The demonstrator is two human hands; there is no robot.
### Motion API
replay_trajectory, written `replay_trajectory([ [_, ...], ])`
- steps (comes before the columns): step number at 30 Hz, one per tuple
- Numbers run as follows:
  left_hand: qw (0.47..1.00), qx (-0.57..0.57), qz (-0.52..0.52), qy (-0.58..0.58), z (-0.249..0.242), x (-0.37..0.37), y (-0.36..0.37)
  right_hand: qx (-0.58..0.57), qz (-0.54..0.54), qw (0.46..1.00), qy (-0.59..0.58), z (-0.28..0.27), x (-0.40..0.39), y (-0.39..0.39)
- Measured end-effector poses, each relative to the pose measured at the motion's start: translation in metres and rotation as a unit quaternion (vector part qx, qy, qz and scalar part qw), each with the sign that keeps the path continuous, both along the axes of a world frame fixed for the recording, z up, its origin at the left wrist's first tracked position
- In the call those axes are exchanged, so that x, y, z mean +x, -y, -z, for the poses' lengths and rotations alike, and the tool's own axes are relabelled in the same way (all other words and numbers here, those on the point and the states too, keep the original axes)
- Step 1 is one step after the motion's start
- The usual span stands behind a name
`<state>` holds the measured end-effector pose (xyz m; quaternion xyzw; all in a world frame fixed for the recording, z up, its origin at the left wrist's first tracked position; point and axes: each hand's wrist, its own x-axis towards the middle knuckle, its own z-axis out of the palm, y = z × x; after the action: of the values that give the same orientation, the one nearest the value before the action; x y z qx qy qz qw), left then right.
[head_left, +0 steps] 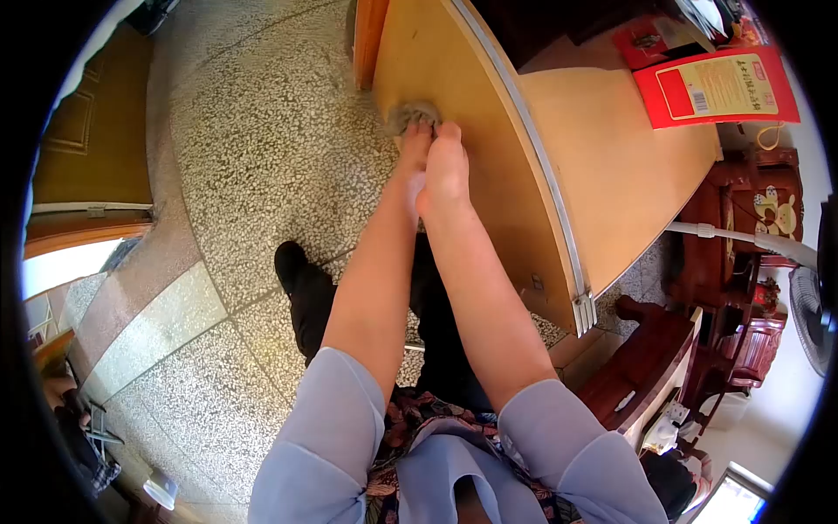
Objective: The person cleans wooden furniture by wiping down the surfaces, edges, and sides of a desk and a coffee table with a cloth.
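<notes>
A crumpled grey-brown cloth [414, 114] is pressed against the light wooden side panel [489, 166], close to its lower edge. My left hand [416, 150] has its fingers on the cloth. Right beside it, touching at the wrist, my right hand [448, 166] is bent with its fingers at the cloth's edge. Part of the right fingers is hidden behind the back of the hand. Both arms are stretched forward, sleeves ending near the elbows.
A metal strip [532, 131] edges the panel. Beyond it, a red packet [716, 87] lies on the wooden surface [602, 148]. Speckled floor [262, 131] spreads at left, with my shoe [290, 262] on it. Dark red wooden furniture [642, 367] and a fan [810, 319] stand at right.
</notes>
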<state>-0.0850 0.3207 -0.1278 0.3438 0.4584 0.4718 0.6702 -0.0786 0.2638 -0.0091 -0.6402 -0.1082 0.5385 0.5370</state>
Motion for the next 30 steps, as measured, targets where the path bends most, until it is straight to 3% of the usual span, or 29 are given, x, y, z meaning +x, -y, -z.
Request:
replay_trajectory([
  [3,0.999,-0.043,-0.011,-0.006,-0.011,0.003,0.014,-0.017,0.045,0.993,-0.103,0.029,0.02,-0.012],
  [4,0.998,-0.054,-0.017,-0.011,-0.014,0.003,0.01,-0.002,0.046,0.998,-0.035,0.03,0.018,-0.01],
  [7,0.982,0.109,-0.141,-0.059,-0.022,0.021,-0.006,0.084,0.033,0.996,0.018,0.022,0.012,-0.005],
  [9,0.989,0.07,-0.129,0.023,-0.017,0.016,-0.025,0.154,-0.028,0.984,0.084,-0.011,0.002,0.007],
  [11,0.987,0.028,-0.116,0.109,-0.014,0.01,-0.043,0.149,-0.052,0.969,0.189,0.0,0.002,0.005],
  [13,0.973,-0.008,-0.111,0.202,-0.012,0.002,-0.057,0.14,-0.058,0.973,0.176,-0.013,-0.007,0.008],
  [15,0.984,0.04,-0.115,0.126,-0.017,-0.004,-0.065,0.066,-0.01,0.998,-0.008,0.001,-0.009,0.001],
  [17,0.98,0.122,-0.159,-0.01,-0.046,0.006,-0.059,0.147,-0.046,0.987,0.044,-0.019,-0.02,0.009],
  [18,0.966,0.179,-0.184,-0.023,-0.063,0.007,-0.06,0.19,-0.064,0.977,0.068,-0.034,-0.027,0.011],
  [21,0.959,0.208,-0.185,-0.049,-0.039,0.003,-0.078,0.2,-0.076,0.972,0.097,-0.038,-0.032,0.011],
  [22,0.99,0.001,-0.125,0.06,-0.026,-0.005,-0.079,0.184,-0.073,0.975,0.101,-0.036,-0.031,0.011],
  [26,0.984,0.027,-0.13,0.12,-0.005,0.003,-0.073,0.161,-0.088,0.977,0.107,-0.004,-0.004,0.003],
  [30,0.94,0.284,-0.156,-0.109,-0.095,-0.001,-0.088,0.201,-0.07,0.965,0.153,-0.03,-0.016,-0.002],
])
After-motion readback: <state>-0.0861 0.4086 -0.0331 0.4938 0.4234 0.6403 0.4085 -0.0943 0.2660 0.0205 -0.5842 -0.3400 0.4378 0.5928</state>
